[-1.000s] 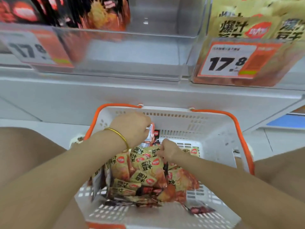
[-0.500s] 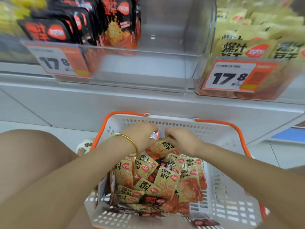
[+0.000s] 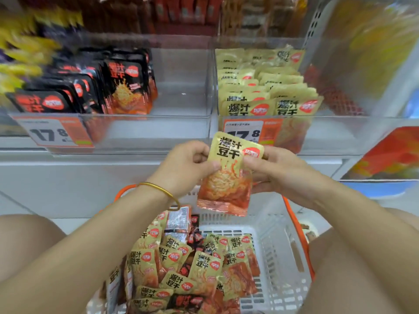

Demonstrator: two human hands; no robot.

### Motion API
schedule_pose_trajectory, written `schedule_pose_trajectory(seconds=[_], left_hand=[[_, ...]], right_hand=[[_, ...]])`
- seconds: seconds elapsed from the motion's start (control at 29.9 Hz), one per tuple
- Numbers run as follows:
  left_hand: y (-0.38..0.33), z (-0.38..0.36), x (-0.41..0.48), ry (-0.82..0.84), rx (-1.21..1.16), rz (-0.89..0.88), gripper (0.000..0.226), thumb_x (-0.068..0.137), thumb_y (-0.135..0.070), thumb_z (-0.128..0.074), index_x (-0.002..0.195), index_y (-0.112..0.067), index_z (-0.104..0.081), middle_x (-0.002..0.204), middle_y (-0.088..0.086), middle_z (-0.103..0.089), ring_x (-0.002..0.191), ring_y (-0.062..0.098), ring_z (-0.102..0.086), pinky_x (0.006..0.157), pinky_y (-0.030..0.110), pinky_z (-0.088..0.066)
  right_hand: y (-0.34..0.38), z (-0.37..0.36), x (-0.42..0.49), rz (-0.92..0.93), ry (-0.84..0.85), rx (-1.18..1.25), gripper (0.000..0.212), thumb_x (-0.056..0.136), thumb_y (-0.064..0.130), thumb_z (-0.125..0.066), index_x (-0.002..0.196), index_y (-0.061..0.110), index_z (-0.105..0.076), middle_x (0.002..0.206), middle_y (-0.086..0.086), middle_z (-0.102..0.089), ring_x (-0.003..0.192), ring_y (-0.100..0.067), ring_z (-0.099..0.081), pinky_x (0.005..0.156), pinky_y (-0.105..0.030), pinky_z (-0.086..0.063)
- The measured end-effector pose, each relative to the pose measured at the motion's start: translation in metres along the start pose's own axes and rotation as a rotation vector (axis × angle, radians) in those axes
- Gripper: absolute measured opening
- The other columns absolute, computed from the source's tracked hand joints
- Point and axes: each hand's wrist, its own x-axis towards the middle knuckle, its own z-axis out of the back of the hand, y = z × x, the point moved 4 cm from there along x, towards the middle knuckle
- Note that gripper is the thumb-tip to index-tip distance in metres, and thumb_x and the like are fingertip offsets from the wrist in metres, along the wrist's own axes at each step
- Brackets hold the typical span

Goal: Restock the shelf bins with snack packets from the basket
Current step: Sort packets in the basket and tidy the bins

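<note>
You hold one packet (image 3: 229, 175) upright in front of the shelf, above the basket (image 3: 278, 252); its long axis runs top to bottom, leaning slightly, printed face toward you. The gold top reads 爆汁豆干 in black beside a red oval logo, and the lower half is orange-red with a picture of the snack. Your left hand (image 3: 184, 165) pinches its left edge between thumb and curled fingers, a gold bangle (image 3: 162, 191) on the wrist; your right hand (image 3: 272, 168) grips the right edge the same way. Below, the white basket with orange handles holds a heap of like gold packets and a few dark ones. Behind, the right bin (image 3: 267, 98) is full of gold packets, the left bin (image 3: 181, 87) holds black ones, and both price tags read 17.8.
</note>
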Motion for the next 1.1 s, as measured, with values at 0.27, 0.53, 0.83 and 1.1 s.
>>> schedule_pose_trajectory(seconds=[0.27, 0.53, 0.83, 1.1], left_hand=[[-0.121, -0.009, 0.047, -0.309, 0.184, -0.407, 0.005, 0.091, -0.018, -0.057, 0.094, -0.022, -0.059, 0.091, -0.008, -0.062, 0.083, 0.005, -0.059, 0.069, 0.014, -0.045], [-0.143, -0.055, 0.118, -0.083, 0.973, -0.407, 0.052, 0.099, -0.045, -0.024, 0.135, -0.015, -0.047, 0.144, 0.008, -0.042, 0.134, 0.025, -0.037, 0.109, 0.043, -0.031], [-0.120, -0.058, 0.152, 0.177, 1.068, -0.201, 0.057, 0.099, -0.049, -0.016, 0.151, -0.029, -0.006, 0.159, -0.001, 0.008, 0.146, 0.014, 0.007, 0.119, 0.038, -0.001], [-0.113, -0.057, 0.158, 0.182, 1.032, -0.206, 0.057, 0.097, -0.051, -0.015, 0.150, -0.034, -0.002, 0.158, -0.007, 0.011, 0.145, 0.008, 0.012, 0.119, 0.032, 0.004]], right_hand=[[0.100, 0.099, -0.032, 0.255, -0.499, 0.120, 0.006, 0.084, 0.007, -0.063, 0.082, 0.013, -0.064, 0.059, 0.005, -0.065, 0.050, -0.009, -0.061, 0.050, -0.024, -0.053], [0.116, 0.214, 0.040, 0.094, -0.948, -0.650, 0.038, 0.078, 0.021, -0.073, 0.111, 0.007, -0.061, 0.112, -0.012, -0.065, 0.104, -0.028, -0.062, 0.083, -0.036, -0.051], [0.078, 0.252, 0.164, -0.069, -0.809, -0.744, 0.059, 0.077, 0.038, -0.076, 0.124, 0.012, -0.052, 0.123, -0.002, -0.060, 0.112, -0.020, -0.058, 0.095, -0.029, -0.046], [0.075, 0.251, 0.195, -0.049, -0.908, -0.785, 0.024, 0.090, 0.014, -0.058, 0.112, 0.004, -0.054, 0.115, -0.014, -0.064, 0.107, -0.029, -0.063, 0.078, -0.034, -0.048]])
